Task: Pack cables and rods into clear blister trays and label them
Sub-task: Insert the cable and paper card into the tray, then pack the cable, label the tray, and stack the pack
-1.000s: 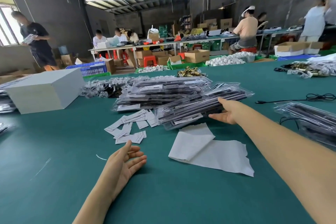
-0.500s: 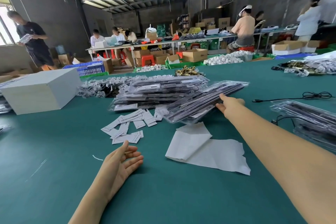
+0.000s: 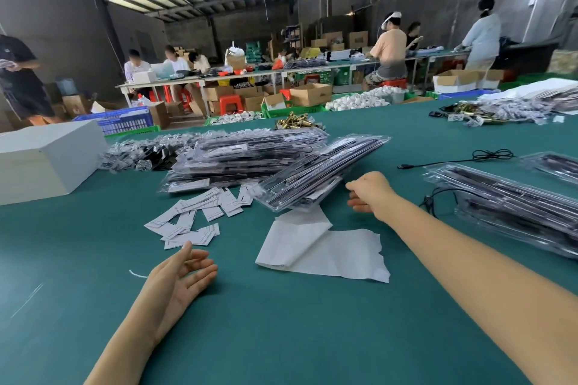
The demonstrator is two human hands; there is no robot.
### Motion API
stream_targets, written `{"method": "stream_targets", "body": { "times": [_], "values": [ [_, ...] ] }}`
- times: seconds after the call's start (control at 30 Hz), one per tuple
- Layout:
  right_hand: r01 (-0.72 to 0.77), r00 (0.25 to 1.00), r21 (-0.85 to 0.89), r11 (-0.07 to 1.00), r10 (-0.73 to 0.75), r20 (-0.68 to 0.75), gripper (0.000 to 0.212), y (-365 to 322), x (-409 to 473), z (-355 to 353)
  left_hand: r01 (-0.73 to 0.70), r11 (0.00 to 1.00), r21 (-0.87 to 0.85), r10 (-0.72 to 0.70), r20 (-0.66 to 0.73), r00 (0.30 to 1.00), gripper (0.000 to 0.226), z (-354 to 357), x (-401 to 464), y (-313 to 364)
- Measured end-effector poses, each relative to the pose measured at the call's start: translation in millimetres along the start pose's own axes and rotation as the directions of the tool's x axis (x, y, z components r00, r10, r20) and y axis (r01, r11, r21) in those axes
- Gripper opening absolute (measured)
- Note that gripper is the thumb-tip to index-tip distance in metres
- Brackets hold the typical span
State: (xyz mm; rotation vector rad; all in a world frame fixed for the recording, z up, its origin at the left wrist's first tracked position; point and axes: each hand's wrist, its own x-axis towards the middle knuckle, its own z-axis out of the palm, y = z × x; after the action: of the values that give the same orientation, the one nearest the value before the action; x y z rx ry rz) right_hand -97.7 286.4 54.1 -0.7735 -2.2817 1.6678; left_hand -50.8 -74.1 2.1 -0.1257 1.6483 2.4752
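Green felt table (image 3: 281, 337), nearest the viewer, carries the left hand (image 3: 179, 275), which lies palm up with fingers loosely spread and holds nothing; just beyond its fingertips lies a scatter of paper labels (image 3: 194, 216), and to its right a sheet of white backing paper (image 3: 322, 247). Beyond that sheet the right hand (image 3: 367, 192) hovers at the near end of a tilted blister tray (image 3: 322, 170), fingers partly curled; whether they touch the tray cannot be told. The tray leans against a pile of packed trays (image 3: 237, 161), its near end low, and could probably slide off toward the labels if nudged; the slick plastic would be the cause. Right of the right arm, a second stack of trays (image 3: 506, 206) overlies a loose black cable (image 3: 438, 197), which may snag a sweeping forearm. Left of the left hand stands a white box (image 3: 47, 159). Farther off lie bagged small parts (image 3: 137, 153), brass fittings (image 3: 297, 122) and another cable (image 3: 488, 155); beyond the table, workers (image 3: 387, 50) sit at long benches
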Motion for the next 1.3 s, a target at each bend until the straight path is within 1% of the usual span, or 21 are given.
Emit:
{"method": "stream_targets", "body": {
  "times": [0.03,0.1,0.13,0.2,0.23,0.27,0.33,0.43,0.5,0.53,0.57,0.63,0.7,0.8,0.87,0.93,1.0,1.03,1.13,1.2,1.3],
  "values": [
    [0.105,0.992,-0.179,0.978,-0.116,-0.051,0.009,3,-2,-11,0.001,1.000,0.002,-0.001,0.001,1.000,0.040,0,0,0],
    [0.230,0.935,-0.532,0.815,-0.336,-0.110,0.011,11,-6,-38,-0.002,1.000,0.006,0.002,0.005,1.000,0.038,0,0,-1],
    [0.243,0.898,-0.669,0.702,-0.424,-0.120,0.012,15,-7,-53,-0.004,1.000,0.008,0.004,0.009,1.000,0.037,0,0,-1],
    [0.206,0.824,-0.856,0.474,-0.556,-0.109,0.014,28,-6,-83,-0.007,1.000,0.016,0.007,0.012,1.000,0.036,0,0,0],
    [0.163,0.810,-0.906,0.390,-0.577,-0.103,0.018,33,-6,-97,-0.010,1.000,0.019,0.009,0.013,1.000,0.035,0,-1,-1],
    [0.117,0.813,-0.929,0.350,-0.571,-0.113,0.022,38,-5,-110,-0.013,1.000,0.023,0.012,0.015,1.000,0.035,0,-1,-1],
    [0.009,0.857,-0.931,0.364,-0.482,-0.180,0.032,47,-4,-132,-0.021,0.999,0.033,0.020,0.017,1.000,0.034,2,-2,-2],
    [-0.185,0.943,-0.905,0.384,-0.189,-0.274,0.057,61,-4,-158,-0.036,0.999,0.037,0.035,0.015,0.999,0.033,4,-4,-2],
    [-0.251,0.953,-0.865,0.434,-0.045,-0.299,0.063,72,-4,-169,-0.040,0.998,0.040,0.040,0.011,0.999,0.032,5,-6,-1],
    [-0.264,0.951,-0.858,0.441,-0.030,-0.308,0.060,77,-5,-171,-0.042,0.998,0.041,0.041,0.006,0.999,0.031,6,-7,-1],
    [-0.256,0.948,-0.868,0.426,-0.063,-0.311,0.056,83,-6,-173,-0.043,0.998,0.043,0.043,0.003,0.999,0.031,6,-7,-1],
    [-0.211,0.929,-0.907,0.365,-0.212,-0.302,0.047,93,-8,-175,-0.044,0.998,0.047,0.044,0.003,0.999,0.031,7,-6,-1],
    [-0.169,0.901,-0.934,0.314,-0.334,-0.276,0.051,98,-12,-174,-0.051,0.998,0.049,0.051,0.003,0.999,0.032,7,-6,-1],
    [-0.083,0.878,-0.964,0.251,-0.440,-0.190,0.054,100,-17,-175,-0.058,0.997,0.049,0.057,0.009,0.998,0.032,5,-5,-4],
    [0.019,0.891,-0.968,0.252,-0.444,-0.098,0.045,99,-17,-179,-0.061,0.997,0.049,0.061,0.010,0.998,0.032,4,-5,-4],
    [0.091,0.929,-0.958,0.271,-0.370,-0.016,0.029,92,-18,-187,-0.064,0.997,0.053,0.063,0.013,0.998,0.032,4,-4,-4],
    [0.109,0.962,-0.966,0.235,-0.269,0.043,0.012,86,-22,-194,-0.066,0.996,0.054,0.065,0.012,0.998,0.031,3,-3,-5],
    [0.104,0.971,-0.975,0.197,-0.231,0.057,0.011,85,-25,-197,-0.066,0.996,0.054,0.065,0.012,0.998,0.031,3,-3,-6],
    [0.070,0.965,-0.994,0.083,-0.257,0.046,0.032,95,-34,-202,-0.066,0.996,0.052,0.066,0.016,0.998,0.031,3,-1,-7],
    [0.059,0.947,-0.994,0.094,-0.320,0.026,0.041,98,-39,-203,-0.068,0.996,0.053,0.068,0.015,0.998,0.031,2,0,-7],
    [0.002,0.924,-0.990,0.144,-0.379,-0.054,0.040,91,-49,-205,-0.071,0.996,0.056,0.070,0.019,0.997,0.031,1,1,-7]
  ]
}}
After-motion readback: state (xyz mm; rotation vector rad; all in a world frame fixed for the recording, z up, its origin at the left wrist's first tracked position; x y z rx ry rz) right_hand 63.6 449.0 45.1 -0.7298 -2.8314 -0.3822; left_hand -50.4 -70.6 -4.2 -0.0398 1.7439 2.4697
